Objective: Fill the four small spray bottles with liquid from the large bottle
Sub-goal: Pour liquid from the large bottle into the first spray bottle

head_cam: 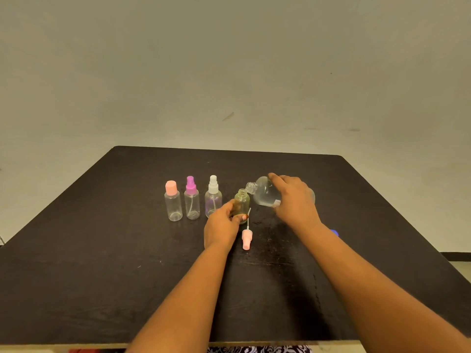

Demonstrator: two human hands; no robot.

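The right hand (pixel 293 200) wraps over the tilted large bottle (pixel 265 193) and hides its base. A blue thing (pixel 335 233) behind that forearm is mostly covered, and any flow is too faint to tell. The left hand (pixel 220 229) curls round the open small bottle (pixel 241 201), whose mouth is just under the big neck, with the pink spray top (pixel 246 239) lying beside it. Three capped bottles (pixel 191 200) stand left in a row, well inside the wide dark table (pixel 102 276).
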